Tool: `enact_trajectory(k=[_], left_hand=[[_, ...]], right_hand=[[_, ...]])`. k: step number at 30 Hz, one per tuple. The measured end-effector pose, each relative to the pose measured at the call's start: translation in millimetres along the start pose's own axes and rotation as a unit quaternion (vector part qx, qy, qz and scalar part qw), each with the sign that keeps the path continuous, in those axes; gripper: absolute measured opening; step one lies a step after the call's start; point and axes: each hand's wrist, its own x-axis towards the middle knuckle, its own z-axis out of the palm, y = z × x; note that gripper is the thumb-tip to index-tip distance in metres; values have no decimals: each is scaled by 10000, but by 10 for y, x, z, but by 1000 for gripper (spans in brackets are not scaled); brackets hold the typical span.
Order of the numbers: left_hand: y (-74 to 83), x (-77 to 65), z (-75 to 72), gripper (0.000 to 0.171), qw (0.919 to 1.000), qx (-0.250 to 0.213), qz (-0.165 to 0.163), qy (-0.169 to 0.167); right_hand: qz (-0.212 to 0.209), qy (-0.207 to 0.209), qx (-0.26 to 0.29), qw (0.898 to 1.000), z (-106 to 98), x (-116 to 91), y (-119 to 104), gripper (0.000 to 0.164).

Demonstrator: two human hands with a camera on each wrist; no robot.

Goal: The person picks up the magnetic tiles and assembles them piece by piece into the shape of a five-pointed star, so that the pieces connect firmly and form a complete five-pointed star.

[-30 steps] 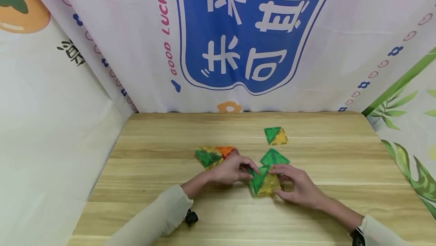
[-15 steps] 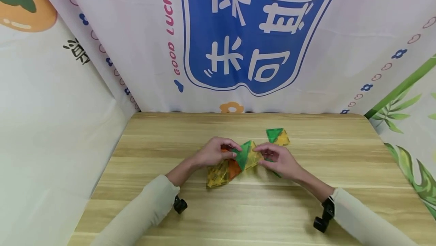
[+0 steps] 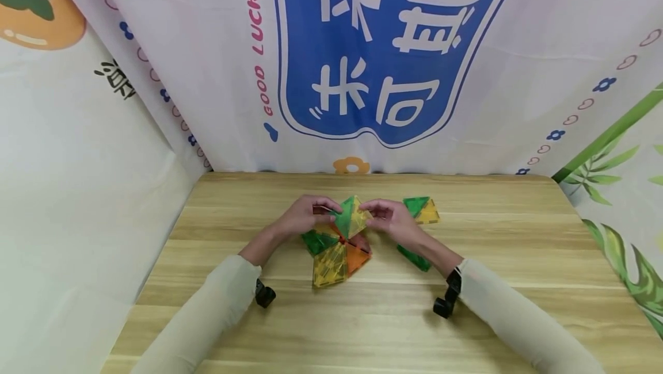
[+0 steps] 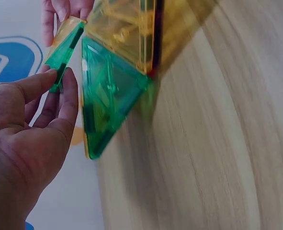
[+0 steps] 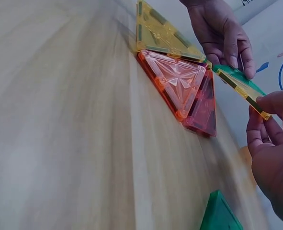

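Observation:
My left hand (image 3: 305, 214) pinches the outer edge of a translucent green triangular magnetic tile (image 3: 342, 220). This tile joins a yellow triangular tile (image 3: 359, 218), pinched by my right hand (image 3: 392, 218). The joined pair is raised over the far side of a cluster of magnetic tiles. Around the cluster's centre lie a yellow tile (image 3: 330, 266), an orange tile (image 3: 357, 259), a dark red tile (image 5: 203, 108) and a green tile (image 4: 107, 88). In the right wrist view, the held yellow tile (image 5: 242, 88) has a corner at the cluster's centre; contact is unclear.
Behind my right hand a flat green and yellow tile pair (image 3: 422, 210) lies on the wooden table (image 3: 466, 328). Another green tile (image 3: 414, 258) lies partly under my right forearm. A printed cloth (image 3: 217, 103) hangs along the table's far edge.
Both hands have carried the joined green and yellow tiles left and away from me, from beside the loose green tile to the cluster's far side. The cluster is now more exposed.

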Motion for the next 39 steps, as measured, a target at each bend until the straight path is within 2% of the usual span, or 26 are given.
enact_trajectory(k=[5,9,18,22,26,29,34,39], left_hand=[[-124,56,-63,22,9996,-127,-245,112],[-187,80,-96,22,9994,-155,-298,112],[-254,113,-113,19,9988,372,-226,209],[-306,134,-84,18,9985,490,-163,166],[-334,127,-59,16,9976,668,-130,112],[-338,113,-55,14,9969,764,-91,173],[-268,106,-60,17,9970,656,-22,409],[-201,126,-74,28,9982,520,49,286]], right_hand=[[272,17,106,9996,33,148,55,34],[267,-45,176,9995,39,210,107,34],[436,-36,223,9988,81,265,192,34],[324,-101,138,9993,126,282,212,35],[56,-207,-262,9994,181,290,199,34],[-102,-162,-850,9962,220,264,170,32],[-453,218,-1776,9828,301,132,60,29],[-829,481,-2268,9692,487,-134,-116,29]])
